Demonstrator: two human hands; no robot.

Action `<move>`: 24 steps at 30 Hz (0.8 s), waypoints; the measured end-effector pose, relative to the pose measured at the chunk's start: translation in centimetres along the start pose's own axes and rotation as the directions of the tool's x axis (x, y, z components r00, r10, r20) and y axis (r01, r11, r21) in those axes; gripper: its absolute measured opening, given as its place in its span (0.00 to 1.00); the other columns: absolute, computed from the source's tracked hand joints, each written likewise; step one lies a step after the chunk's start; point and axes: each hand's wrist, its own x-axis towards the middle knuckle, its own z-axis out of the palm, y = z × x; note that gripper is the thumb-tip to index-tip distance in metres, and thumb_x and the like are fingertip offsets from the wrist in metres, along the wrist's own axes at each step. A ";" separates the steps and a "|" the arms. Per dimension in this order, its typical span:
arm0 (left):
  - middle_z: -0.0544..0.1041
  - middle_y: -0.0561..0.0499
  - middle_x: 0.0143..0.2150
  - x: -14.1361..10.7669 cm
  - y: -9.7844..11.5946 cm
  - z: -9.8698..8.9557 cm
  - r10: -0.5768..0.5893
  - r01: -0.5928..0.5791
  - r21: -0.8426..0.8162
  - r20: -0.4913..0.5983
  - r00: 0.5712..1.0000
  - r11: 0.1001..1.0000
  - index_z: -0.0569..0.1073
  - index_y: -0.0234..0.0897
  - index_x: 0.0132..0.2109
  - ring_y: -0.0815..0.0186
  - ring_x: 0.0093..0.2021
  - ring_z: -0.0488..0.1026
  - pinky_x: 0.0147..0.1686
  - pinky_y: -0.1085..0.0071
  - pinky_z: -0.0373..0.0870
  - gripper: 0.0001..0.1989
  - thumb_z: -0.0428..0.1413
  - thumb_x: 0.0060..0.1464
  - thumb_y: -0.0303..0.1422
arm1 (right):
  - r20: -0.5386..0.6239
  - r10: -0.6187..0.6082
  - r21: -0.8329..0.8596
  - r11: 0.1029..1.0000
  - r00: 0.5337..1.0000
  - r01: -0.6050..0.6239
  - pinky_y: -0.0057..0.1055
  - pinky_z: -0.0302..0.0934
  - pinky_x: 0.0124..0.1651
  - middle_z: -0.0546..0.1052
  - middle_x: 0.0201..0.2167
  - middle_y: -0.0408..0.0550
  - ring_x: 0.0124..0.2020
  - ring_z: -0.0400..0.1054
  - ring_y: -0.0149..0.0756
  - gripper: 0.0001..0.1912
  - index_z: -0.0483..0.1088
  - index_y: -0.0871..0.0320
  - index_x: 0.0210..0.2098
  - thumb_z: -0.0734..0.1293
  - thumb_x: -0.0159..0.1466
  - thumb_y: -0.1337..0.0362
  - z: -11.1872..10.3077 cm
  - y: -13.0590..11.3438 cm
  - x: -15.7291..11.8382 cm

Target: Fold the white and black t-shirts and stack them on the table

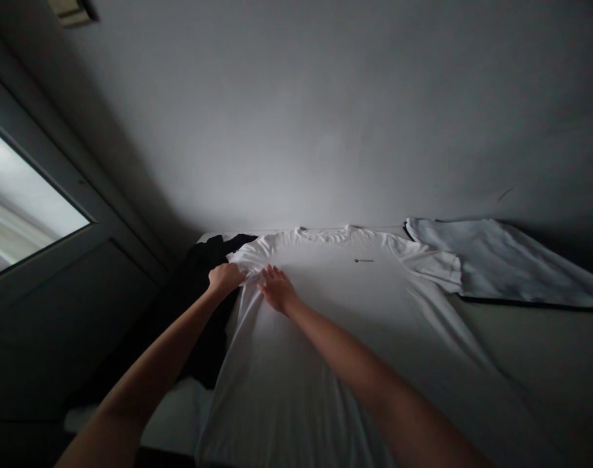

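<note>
A white T-shirt (345,312) lies spread out with its neckline toward the wall and a small dark print on the chest. My left hand (227,278) is closed on the edge of the sleeve at the left. Just right of it, my right hand (278,289) rests flat on the shirt near the armpit, fingers stretched out. Creases run through the cloth between the two hands. The shirt's other sleeve (440,266) lies out to the right, and its lower end fades into shadow.
Dark clothing (199,286) is heaped left of the shirt. A folded grey cloth with a dark edge (501,263) lies at the right, by the wall (335,117). A door with a glass pane (28,195) stands at the left. White cloth (179,416) shows below my left forearm.
</note>
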 end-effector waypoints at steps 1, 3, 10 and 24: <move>0.81 0.38 0.45 -1.3 -0.6 0.5 0.008 -0.007 -0.016 0.047 0.999 1.000 0.81 0.37 0.41 0.48 0.49 0.77 0.44 0.63 0.70 0.25 0.50 0.58 0.52 | -0.003 0.034 0.001 0.999 0.999 -0.034 0.47 0.44 0.70 0.51 0.72 0.62 0.72 0.45 0.48 0.29 0.55 0.65 0.69 0.56 0.72 0.58 0.0 -0.5 -0.8; 0.82 0.40 0.44 -3.4 -1.3 1.2 0.024 -0.017 -0.087 0.081 0.996 0.996 0.81 0.38 0.40 0.50 0.48 0.78 0.41 0.66 0.70 0.23 0.51 0.57 0.51 | -0.004 0.055 0.001 0.999 0.998 -0.055 0.48 0.44 0.70 0.51 0.71 0.65 0.72 0.46 0.50 0.29 0.57 0.67 0.68 0.57 0.71 0.59 0.0 -1.6 -2.7; 0.83 0.45 0.44 -5.3 -0.4 1.2 -0.014 0.022 -0.236 0.037 0.999 0.971 0.81 0.38 0.43 0.58 0.46 0.78 0.37 0.74 0.69 0.15 0.55 0.57 0.40 | 0.061 -0.124 -0.014 0.992 0.990 0.125 0.50 0.40 0.71 0.50 0.72 0.64 0.73 0.43 0.53 0.33 0.57 0.64 0.68 0.61 0.70 0.53 0.7 -4.5 -10.5; 0.76 0.36 0.54 -8.1 1.4 0.8 0.006 -0.022 -0.076 -0.201 0.980 0.997 0.73 0.34 0.53 0.48 0.54 0.73 0.49 0.58 0.70 0.17 0.47 0.61 0.32 | 0.155 -0.308 -0.055 0.946 0.939 0.319 0.55 0.38 0.71 0.52 0.72 0.53 0.73 0.42 0.49 0.30 0.56 0.50 0.69 0.58 0.72 0.48 0.2 -4.8 -14.6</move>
